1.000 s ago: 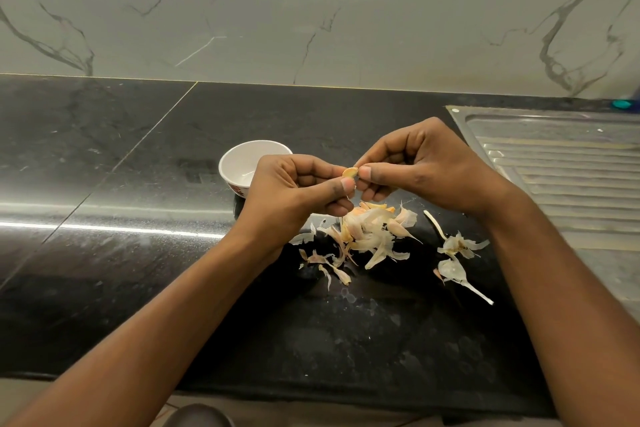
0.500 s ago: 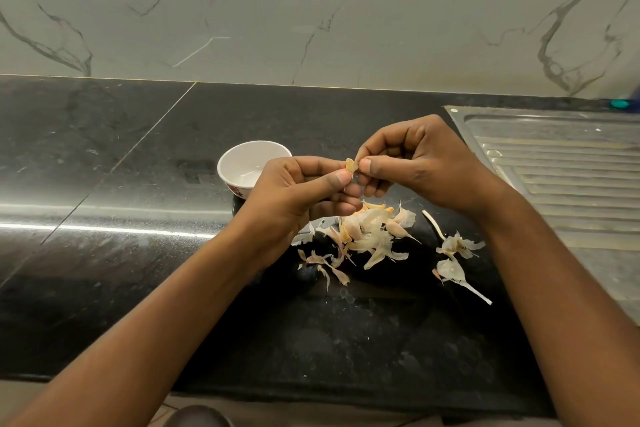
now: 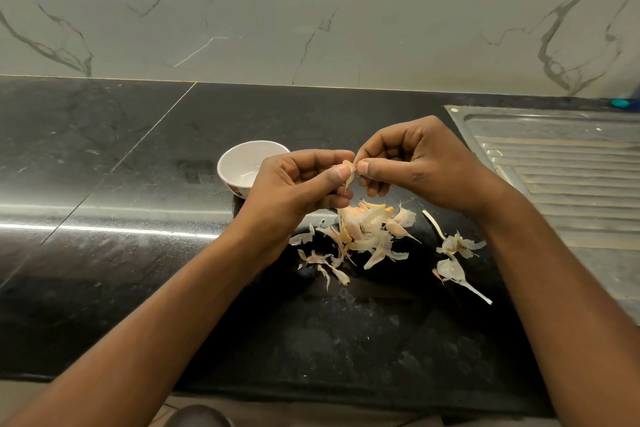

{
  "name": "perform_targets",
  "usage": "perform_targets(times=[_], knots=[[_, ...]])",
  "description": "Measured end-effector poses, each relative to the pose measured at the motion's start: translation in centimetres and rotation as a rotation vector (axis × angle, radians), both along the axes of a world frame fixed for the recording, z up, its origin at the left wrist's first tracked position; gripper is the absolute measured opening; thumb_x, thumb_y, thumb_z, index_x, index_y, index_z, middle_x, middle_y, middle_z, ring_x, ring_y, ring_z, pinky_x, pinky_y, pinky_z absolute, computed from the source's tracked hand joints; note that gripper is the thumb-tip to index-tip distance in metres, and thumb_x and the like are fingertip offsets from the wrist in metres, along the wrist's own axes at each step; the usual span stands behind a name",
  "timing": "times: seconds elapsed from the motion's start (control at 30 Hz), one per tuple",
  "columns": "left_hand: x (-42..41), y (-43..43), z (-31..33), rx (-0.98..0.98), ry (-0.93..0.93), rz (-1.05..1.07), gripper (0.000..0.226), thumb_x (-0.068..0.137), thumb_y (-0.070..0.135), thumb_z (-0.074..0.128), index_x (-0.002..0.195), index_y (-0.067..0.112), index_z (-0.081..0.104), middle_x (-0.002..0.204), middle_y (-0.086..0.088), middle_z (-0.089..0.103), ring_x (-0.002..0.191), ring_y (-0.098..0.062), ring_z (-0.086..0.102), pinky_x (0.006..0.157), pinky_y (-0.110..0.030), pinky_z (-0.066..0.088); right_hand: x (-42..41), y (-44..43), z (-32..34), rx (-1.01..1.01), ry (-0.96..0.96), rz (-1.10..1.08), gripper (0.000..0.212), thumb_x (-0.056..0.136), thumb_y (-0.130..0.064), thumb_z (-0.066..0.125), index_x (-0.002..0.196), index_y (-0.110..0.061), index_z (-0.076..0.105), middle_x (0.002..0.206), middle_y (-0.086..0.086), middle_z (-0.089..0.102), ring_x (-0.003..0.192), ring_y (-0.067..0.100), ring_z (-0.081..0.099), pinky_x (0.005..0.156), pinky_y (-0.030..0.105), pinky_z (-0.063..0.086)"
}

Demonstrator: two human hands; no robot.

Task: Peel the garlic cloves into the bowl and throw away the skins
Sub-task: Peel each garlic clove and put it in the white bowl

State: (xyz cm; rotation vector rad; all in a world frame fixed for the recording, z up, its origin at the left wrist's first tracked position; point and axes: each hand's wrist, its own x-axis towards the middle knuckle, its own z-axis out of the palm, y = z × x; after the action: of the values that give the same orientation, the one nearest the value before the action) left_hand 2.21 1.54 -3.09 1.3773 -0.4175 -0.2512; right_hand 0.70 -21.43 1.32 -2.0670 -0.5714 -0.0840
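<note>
Garlic clove [image 3: 349,168], frame centre | both hands pinch it, left hand [image 3: 298,191], right hand [image 3: 415,163], probably to strip skin | skins [image 3: 367,232] heaped on bench below | bowl [image 3: 242,163] left, close for dropping.

The black polished stone counter [image 3: 114,156] is gleaming, carrying a bright streak of reflected light along its left part and looking smudged and dusty toward the front edge; the pale marble-look wall slab with grey veins [image 3: 311,10] is showing a smooth, softly satin face; the ridged stainless-steel drainboard [image 3: 568,180] is looking dull and brushed; the small round white bowl [image 3: 242,166] is shining glossy inside, ceramic or plastic being impossible to tell; the heap of pale garlic skins [image 3: 369,234] is lying papery, thin and half-translucent; the small garlic clove [image 3: 349,167] is wearing a dry, flaking husk.
</note>
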Motion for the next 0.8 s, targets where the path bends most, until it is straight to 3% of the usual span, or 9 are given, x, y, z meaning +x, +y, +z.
perform_targets(times=[0.57,0.7,0.8], knots=[[0.3,0.2,0.3,-0.164,0.077,0.095,0.018,0.101,0.003,0.063,0.114,0.0,0.074,0.099,-0.015,0.078,0.091,-0.024,0.075,0.08,-0.026,0.062,-0.5,-1.0,0.7,0.022,0.043,0.004,0.01,0.097,0.006,0.069,0.094,0.001,0.077,0.077,0.013,0.076,0.066,0.023,0.072,0.063,0.026,0.059],[0.1,0.2,0.4,-0.159,0.066,0.093,0.019,0.099,0.004,0.066,0.115,-0.001,0.074,0.103,-0.019,0.078,0.092,-0.025,0.076,0.081,-0.027,0.062,-0.5,-1.3,0.6,-0.029,0.081,-0.011,0.001,0.094,-0.001,0.078,0.093,-0.001,0.079,0.072,0.01,0.076,0.062,0.02,0.071,0.061,0.027,0.059],[0.1,0.2,0.3,-0.127,0.025,0.101,0.019,0.097,0.005,0.069,0.115,0.0,0.075,0.102,-0.02,0.079,0.092,-0.027,0.077,0.081,-0.027,0.062,-0.4,-1.2,0.4,-0.085,0.123,0.0,0.009,0.089,-0.01,0.086,0.092,-0.004,0.081,0.072,0.009,0.077,0.063,0.02,0.071,0.061,0.026,0.059]])
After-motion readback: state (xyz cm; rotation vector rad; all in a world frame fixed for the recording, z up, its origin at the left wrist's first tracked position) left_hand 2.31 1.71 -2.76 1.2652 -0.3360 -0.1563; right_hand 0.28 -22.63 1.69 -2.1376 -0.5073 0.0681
